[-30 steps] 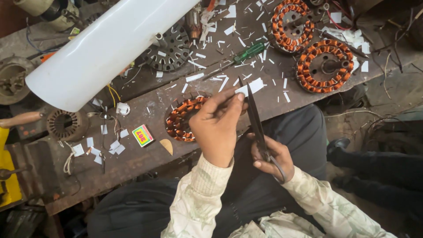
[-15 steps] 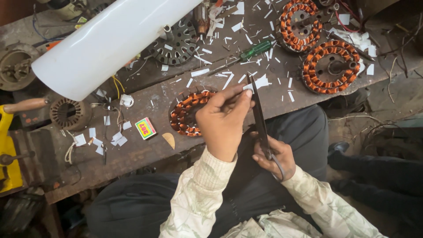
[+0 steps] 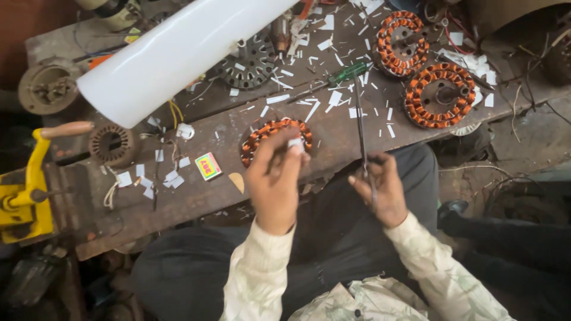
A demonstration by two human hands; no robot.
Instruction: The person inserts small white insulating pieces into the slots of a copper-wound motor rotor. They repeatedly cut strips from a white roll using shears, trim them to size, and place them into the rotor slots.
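Observation:
A copper-wound stator ring [image 3: 262,135] lies on the rusty workbench [image 3: 333,134] in front of me. My left hand [image 3: 275,181] is over its near side, fingertips pinching a small white paper slip [image 3: 295,143] at the ring's right edge. My right hand [image 3: 380,189] hovers over my lap and grips long dark scissors [image 3: 363,128], whose blades point away from me across the bench edge.
Two more copper-wound stators [image 3: 440,95] lie at the far right, a bare steel stator core [image 3: 253,59] behind. A big white tube [image 3: 178,50] crosses the upper left. A yellow vise [image 3: 27,196] stands at left. A green screwdriver [image 3: 333,80], a matchbox [image 3: 208,166] and scattered paper scraps litter the bench.
My left hand has drawn toward the stator's right edge with the paper slip. My right hand with the scissors has shifted slightly right, apart from the left hand.

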